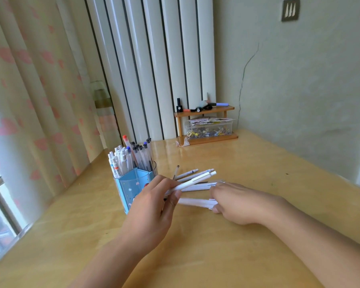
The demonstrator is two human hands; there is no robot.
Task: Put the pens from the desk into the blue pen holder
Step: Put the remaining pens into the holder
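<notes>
The left hand (pixel 154 206) is a little below the middle of the view and holds a white pen (pixel 195 180). The fingers are curled and pinch the lower end of this pen, and the pen points away toward 2 o'clock, with its far end raised above the desk (pixel 258 163).

The right hand (pixel 237 202) is at 3 o'clock from the left hand, low over the desk. Its fingers are bent around a blurred white pen (pixel 193 202), which sticks out toward 9 o'clock, and its tip is close to the left hand's fingers. How many pens this hand holds, I cannot tell, because the picture is blurred there.

Some loose pens (pixel 187 175) lie on the desk just beyond both hands, at 12 o'clock from them, side by side and partly hidden by the hands.

The blue pen holder (pixel 131 183) stands on the desk at 10 o'clock from the left hand, just beside it. It is already full of upright pens (pixel 129 156), white ones and clear ones with dark caps.

At the far corner of the desk, toward 1 o'clock, a small wooden shelf (pixel 206 110) stands against the wall, with a clear plastic box (pixel 208 127) in its lower level.
</notes>
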